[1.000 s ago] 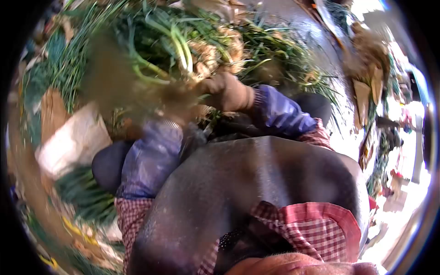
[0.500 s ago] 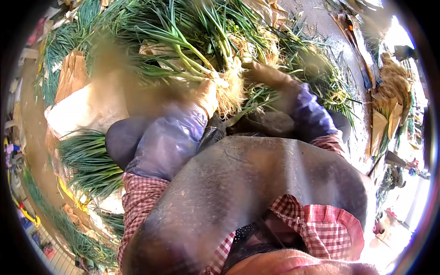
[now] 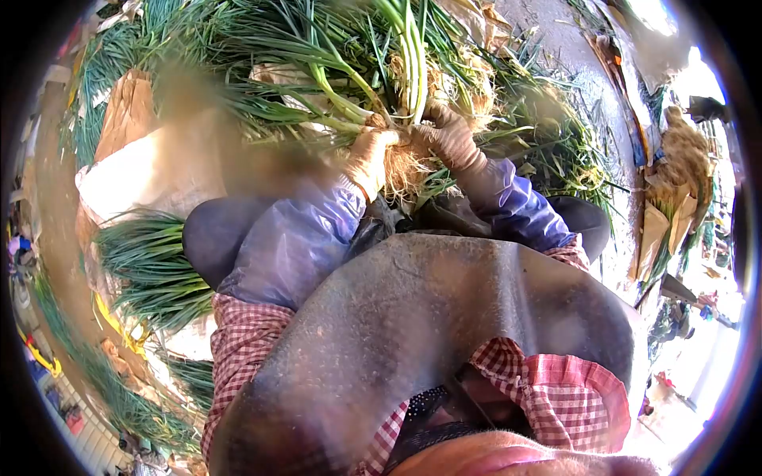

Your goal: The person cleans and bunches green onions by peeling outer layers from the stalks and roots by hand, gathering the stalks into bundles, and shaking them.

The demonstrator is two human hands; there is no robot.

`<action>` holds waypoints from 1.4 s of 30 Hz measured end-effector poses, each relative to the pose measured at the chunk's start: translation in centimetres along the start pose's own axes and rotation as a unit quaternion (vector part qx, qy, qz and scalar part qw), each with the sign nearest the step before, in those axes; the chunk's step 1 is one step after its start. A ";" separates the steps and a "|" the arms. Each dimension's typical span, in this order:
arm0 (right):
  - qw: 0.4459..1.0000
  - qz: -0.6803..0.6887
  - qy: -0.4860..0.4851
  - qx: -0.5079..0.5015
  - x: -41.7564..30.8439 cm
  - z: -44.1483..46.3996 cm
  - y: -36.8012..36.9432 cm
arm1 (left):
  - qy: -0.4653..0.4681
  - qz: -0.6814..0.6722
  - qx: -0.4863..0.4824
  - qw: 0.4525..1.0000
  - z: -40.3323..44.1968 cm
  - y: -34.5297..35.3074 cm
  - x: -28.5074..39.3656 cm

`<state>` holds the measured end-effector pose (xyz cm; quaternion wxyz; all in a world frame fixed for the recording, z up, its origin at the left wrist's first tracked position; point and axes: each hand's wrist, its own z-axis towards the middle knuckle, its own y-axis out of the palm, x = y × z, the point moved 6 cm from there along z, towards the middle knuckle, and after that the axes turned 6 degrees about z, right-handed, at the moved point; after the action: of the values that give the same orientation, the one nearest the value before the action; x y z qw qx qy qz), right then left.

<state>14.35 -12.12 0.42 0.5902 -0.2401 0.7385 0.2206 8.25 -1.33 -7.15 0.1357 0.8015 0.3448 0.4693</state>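
Note:
A bunch of green onions (image 3: 414, 67) stands with its white stems between my hands, and its pale roots (image 3: 406, 168) hang below them. My left hand (image 3: 370, 159), gloved, is closed round the base of the stems on the left. From the right, my right hand (image 3: 451, 136), also gloved, closes on the same bunch just above the roots. More long green leaves fan out to the upper left of my hands. Behind my right hand lies a heap of loose onions with roots (image 3: 480, 87).
Brown paper (image 3: 127, 115) and a pale sheet (image 3: 127, 182) lie at the left, above a bundle of green onions (image 3: 159, 266). A root-topped bundle (image 3: 683, 151) stands at the right. My dark apron (image 3: 413, 317) covers my lap.
My right hand has come in from the right and closed at the stem base. The upright stems have shifted right, while my left hand has stayed at the bunch.

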 end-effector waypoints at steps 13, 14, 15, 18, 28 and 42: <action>0.983 -0.079 -0.166 0.006 -4.7 -0.5 0.1 | 0.054 0.138 0.023 0.989 0.7 -1.3 0.4; 0.983 -0.136 -0.124 -0.019 -4.4 -0.2 0.8 | 0.058 0.239 0.068 0.967 0.9 -2.0 0.2; 0.977 -0.192 -0.082 -0.044 -4.0 0.2 1.2 | 0.061 0.337 0.111 0.933 0.9 -2.3 0.3; 0.958 -0.273 -0.072 -0.042 -0.7 1.4 0.3 | 0.131 0.349 0.090 0.924 -1.6 0.0 2.4; 0.988 -0.003 0.103 -0.117 2.9 -1.0 -2.1 | -0.028 -0.052 -0.080 0.995 -2.8 1.2 2.5; 0.977 0.213 0.020 -0.015 0.9 1.3 -1.2 | 0.038 0.004 -0.121 0.992 -4.5 3.7 3.6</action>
<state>15.93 -12.33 -0.75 0.5110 -0.0902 0.7812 0.3471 7.14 -2.05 -0.42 0.2168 0.7619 0.2876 0.5383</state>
